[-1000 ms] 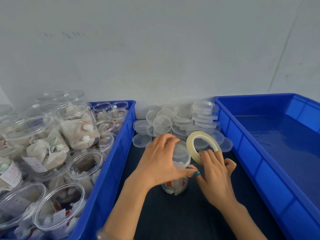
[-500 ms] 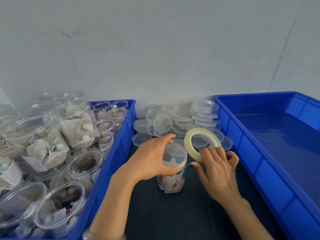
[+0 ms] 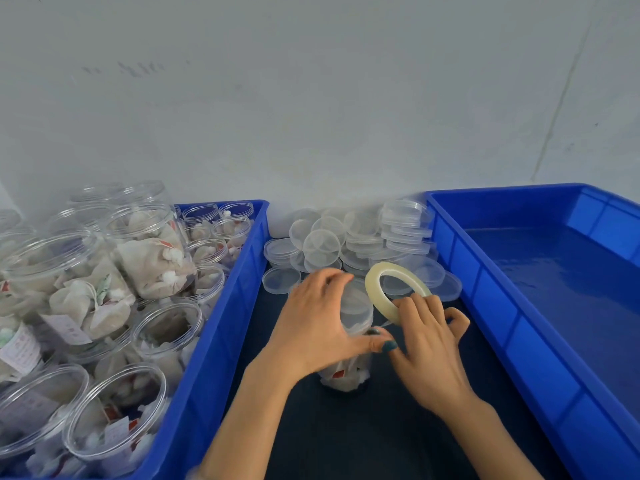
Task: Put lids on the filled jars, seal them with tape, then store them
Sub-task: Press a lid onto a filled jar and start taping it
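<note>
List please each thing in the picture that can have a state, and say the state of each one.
jar: upright, filled, lid on, gripped by left hand.
tape roll: held tilted by right hand, a strip runs to the jar.
spare lids: loose, piled by the wall.
left bin: crowded with filled jars, those in front without lids.
right bin: nothing in the part shown.

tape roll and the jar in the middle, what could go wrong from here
1. The left hand grips only the top of the jar, so a pull from the tape roll in the right hand could tip it.
2. The strip looks thin and clear; it may twist or miss the lid seam.
3. The loose lids piled close behind could get knocked.
</note>
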Motion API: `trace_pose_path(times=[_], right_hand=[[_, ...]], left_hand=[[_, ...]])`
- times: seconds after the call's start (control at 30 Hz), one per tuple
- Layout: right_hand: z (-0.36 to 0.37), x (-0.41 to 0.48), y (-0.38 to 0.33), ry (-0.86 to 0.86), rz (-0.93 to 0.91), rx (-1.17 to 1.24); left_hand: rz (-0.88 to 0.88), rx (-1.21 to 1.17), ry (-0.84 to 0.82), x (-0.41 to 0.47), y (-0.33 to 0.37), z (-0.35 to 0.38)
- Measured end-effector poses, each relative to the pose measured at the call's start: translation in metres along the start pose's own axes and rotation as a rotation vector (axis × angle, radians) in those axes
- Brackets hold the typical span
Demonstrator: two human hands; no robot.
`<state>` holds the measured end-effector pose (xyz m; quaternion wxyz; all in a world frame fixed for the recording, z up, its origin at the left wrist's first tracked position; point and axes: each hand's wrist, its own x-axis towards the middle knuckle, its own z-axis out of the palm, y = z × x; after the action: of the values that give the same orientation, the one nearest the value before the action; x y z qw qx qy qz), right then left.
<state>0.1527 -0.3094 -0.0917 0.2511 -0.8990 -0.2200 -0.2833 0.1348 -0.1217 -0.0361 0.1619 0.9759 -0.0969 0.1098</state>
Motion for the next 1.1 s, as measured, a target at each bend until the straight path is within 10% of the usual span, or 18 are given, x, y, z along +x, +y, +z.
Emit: trace_pose_path(times=[0.73, 1.1], right_hand=[[-0.005, 0.008, 0.004, -0.154, -0.021, -0.094], [-0.007, 0.005, -0.003, -0.146, 0.046, -0.072]], left_hand=[[0.002, -0.283, -0.183, -0.002, -0.012, -0.014], [-0.026, -0.088, 0.121, 0.0, 0.005, 0.016]])
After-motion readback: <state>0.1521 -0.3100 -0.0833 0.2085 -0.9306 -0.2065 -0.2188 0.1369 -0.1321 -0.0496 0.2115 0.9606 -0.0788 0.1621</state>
